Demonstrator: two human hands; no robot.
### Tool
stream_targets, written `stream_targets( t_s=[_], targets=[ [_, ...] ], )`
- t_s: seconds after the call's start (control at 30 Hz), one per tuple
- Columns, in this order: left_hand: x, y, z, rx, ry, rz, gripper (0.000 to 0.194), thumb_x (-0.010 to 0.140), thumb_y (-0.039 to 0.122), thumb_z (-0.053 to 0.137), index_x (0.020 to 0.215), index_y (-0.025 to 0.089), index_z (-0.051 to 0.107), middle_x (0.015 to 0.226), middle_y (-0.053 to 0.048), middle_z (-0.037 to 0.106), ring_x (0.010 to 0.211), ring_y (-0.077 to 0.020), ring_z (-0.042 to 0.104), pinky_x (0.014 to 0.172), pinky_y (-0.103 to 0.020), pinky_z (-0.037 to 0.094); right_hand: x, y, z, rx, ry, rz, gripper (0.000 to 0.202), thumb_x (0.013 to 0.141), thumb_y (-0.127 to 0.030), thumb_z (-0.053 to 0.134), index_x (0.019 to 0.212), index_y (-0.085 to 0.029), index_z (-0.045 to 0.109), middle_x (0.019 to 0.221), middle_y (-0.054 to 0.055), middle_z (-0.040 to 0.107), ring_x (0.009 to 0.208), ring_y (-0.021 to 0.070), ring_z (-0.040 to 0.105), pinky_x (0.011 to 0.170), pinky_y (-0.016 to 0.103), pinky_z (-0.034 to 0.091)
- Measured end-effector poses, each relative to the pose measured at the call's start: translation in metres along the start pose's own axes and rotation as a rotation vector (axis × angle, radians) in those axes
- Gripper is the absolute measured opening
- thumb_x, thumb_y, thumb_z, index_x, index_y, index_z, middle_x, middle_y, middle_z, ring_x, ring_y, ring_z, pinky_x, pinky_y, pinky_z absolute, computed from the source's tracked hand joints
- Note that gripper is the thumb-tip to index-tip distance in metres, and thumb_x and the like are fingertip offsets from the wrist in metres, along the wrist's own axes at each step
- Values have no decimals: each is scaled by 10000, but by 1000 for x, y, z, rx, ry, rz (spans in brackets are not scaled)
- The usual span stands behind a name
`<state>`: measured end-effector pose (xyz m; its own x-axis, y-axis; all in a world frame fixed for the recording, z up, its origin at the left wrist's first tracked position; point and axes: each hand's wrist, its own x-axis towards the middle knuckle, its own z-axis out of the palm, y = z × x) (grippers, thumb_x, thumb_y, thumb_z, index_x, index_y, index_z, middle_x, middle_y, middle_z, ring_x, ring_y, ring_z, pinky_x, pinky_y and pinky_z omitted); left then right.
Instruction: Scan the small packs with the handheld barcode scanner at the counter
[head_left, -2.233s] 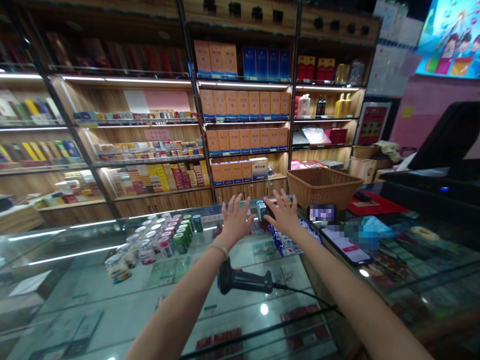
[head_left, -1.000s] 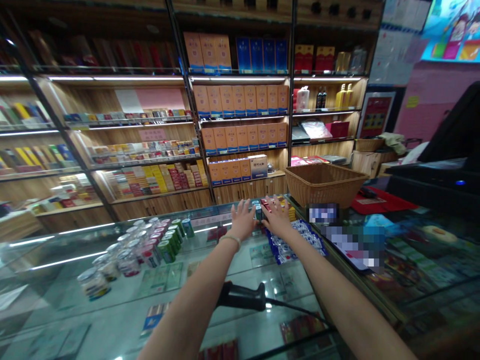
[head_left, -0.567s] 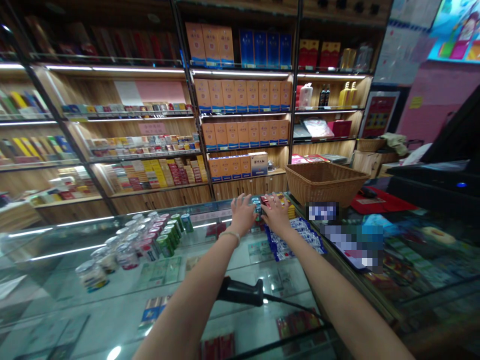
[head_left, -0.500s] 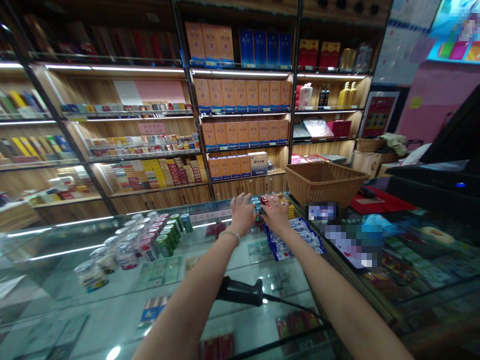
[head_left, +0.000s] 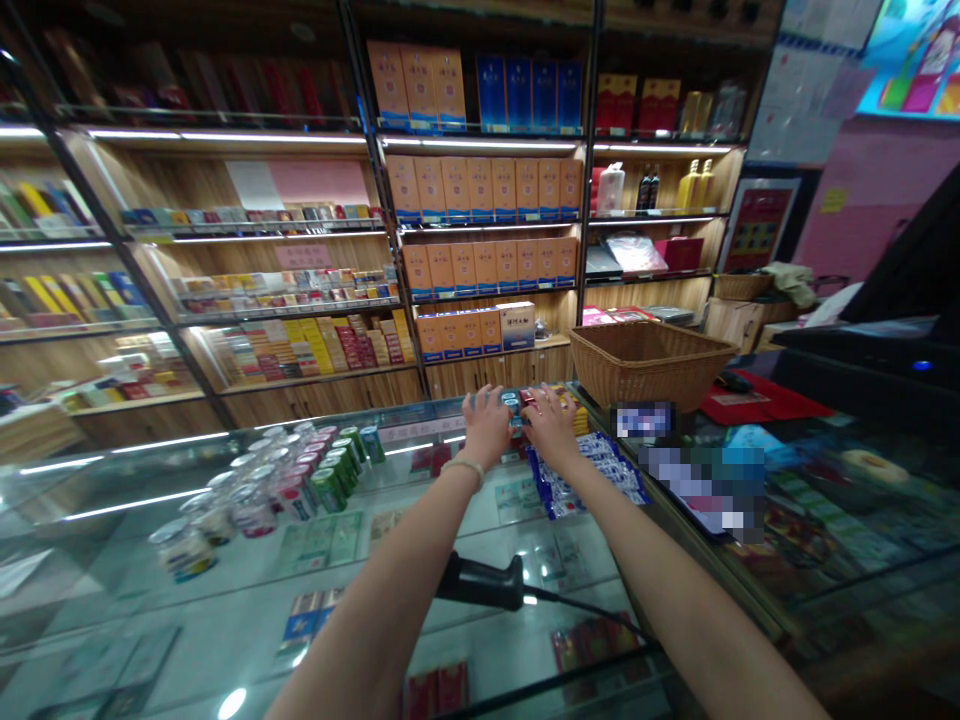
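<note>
At the far edge of the glass counter, my left hand (head_left: 487, 428) is curled against the left side of a small group of teal cans (head_left: 513, 402) with pale round tops. My right hand (head_left: 551, 430) closes in from the other side, its thumb by the cans. Its fingers bend over a red item (head_left: 530, 399), mostly hidden. Yellow packs (head_left: 580, 413) lie just right of that hand. Under my right wrist are blue-and-white packets (head_left: 555, 492) in a row. A black handheld scanner (head_left: 484, 582) with a cord rests between my forearms.
Rows of drink cans (head_left: 289, 470) stand on the left of the glass counter (head_left: 352, 620). A wicker basket (head_left: 649, 370) sits at the back right, near a red mat (head_left: 772, 400) and a dark monitor (head_left: 885, 300). Stocked shelves (head_left: 480, 230) line the wall behind.
Both hands stay around the teal cans with only a slight shift of the fingers. The teal cans appear moved slightly left and away. The other goods and the scanner stay put.
</note>
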<state>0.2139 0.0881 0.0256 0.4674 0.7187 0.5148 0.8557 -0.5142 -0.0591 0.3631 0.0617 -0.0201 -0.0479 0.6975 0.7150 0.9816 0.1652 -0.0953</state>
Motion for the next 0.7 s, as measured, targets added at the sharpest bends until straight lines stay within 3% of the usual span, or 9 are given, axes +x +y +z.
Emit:
stream_targets(
  t_s=[0.33, 0.5, 0.7],
  targets=[
    [-14, 0, -25, 46, -59, 17, 180, 823, 265, 719, 997, 268, 763, 1581, -70, 470, 1501, -319, 307, 1218, -618, 201, 3, -9, -18, -30, -74, -80, 140, 884, -254, 690, 1001, -266, 767, 1582, 62, 473, 1519, 328, 281, 1199, 629, 132],
    [-24, -12, -41, 59, -110, 48, 129, 807, 272, 750, 930, 254, 781, 1602, -76, 444, 1500, -336, 311, 1214, -627, 207, 3, -24, -28, -13, -179, -105, 149, 892, -301, 695, 1014, -274, 777, 1592, 78, 457, 1518, 351, 272, 1179, 660, 157],
    [-43, -34, -54, 58, -146, 46, 150, 812, 304, 753, 950, 259, 792, 1612, -80, 432, 1507, -351, 298, 1206, -642, 210, -3, -56, -36, -5, -220, -96, 179, 911, -300, 671, 1048, -261, 780, 1587, 87, 461, 1521, 357, 254, 1185, 652, 169]
  ],
)
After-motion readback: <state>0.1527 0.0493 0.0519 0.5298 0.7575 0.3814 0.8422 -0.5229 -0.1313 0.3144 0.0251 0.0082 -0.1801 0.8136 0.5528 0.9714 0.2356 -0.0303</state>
